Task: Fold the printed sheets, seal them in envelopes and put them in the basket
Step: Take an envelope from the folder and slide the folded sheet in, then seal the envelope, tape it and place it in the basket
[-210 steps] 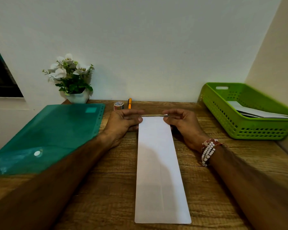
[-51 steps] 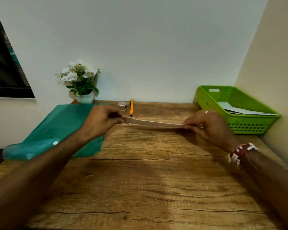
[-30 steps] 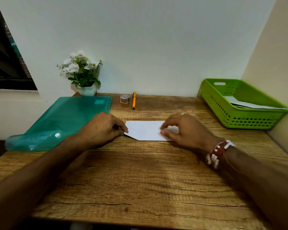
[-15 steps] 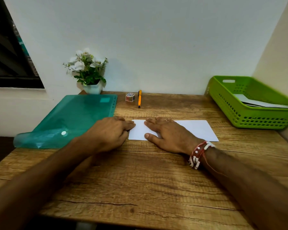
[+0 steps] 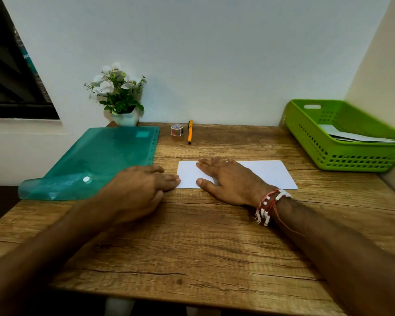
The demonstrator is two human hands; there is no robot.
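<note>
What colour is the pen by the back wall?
Orange pen with a dark tip, clearest in the head view.

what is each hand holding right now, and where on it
Nothing is gripped. The right hand presses flat on the folded sheet; the left hand touches its left edge.

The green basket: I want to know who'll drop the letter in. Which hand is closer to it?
Right. The right hand lies flat on the folded sheet, left of the green basket; the left hand sits farther left, at the sheet's far end.
</note>
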